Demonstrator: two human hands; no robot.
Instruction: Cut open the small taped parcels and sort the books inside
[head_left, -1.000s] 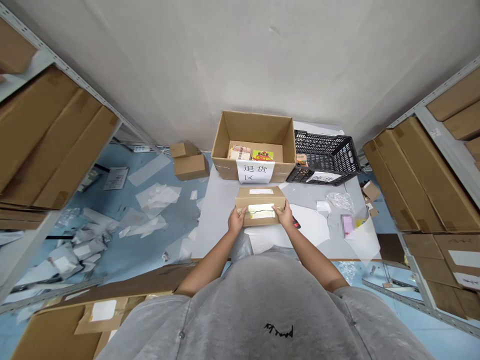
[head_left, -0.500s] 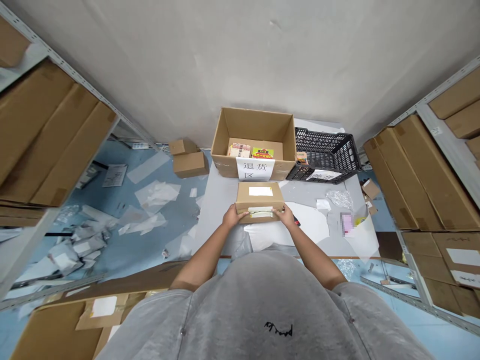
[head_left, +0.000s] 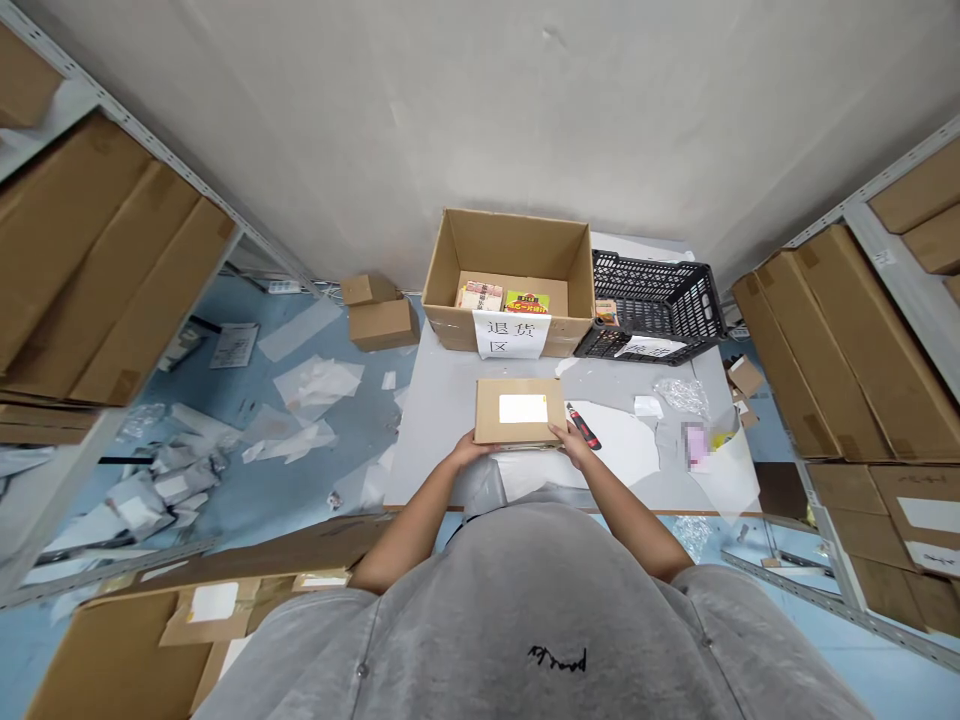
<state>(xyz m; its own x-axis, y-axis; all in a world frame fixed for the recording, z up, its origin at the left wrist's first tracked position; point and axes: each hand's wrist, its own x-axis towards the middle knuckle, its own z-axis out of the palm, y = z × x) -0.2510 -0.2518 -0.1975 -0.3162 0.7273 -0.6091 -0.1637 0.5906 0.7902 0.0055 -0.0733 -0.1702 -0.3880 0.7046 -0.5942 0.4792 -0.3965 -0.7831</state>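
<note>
A small brown cardboard box (head_left: 490, 408) with a white label (head_left: 523, 408) on its upper face is held between my two hands over the table. My left hand (head_left: 469, 449) grips its near left corner, the fingers partly hidden beneath. At the near right corner, my right hand (head_left: 572, 443) holds it with the thumb on the edge. Just right of the box lies a red and black utility knife (head_left: 584, 427) on white paper (head_left: 626, 435).
Behind it stand a large open carton (head_left: 442, 332) with several packets inside and a black plastic crate (head_left: 701, 340). Bubble wrap (head_left: 681, 396) lies at the table's right. Cartons fill shelves on both sides. Two small boxes (head_left: 382, 325) and scattered paper (head_left: 319, 382) lie on the floor at left.
The box has tilted so its labelled upper face shows more and the taped near side is nearly hidden. It sits slightly nearer to me. The knife now shows fully.
</note>
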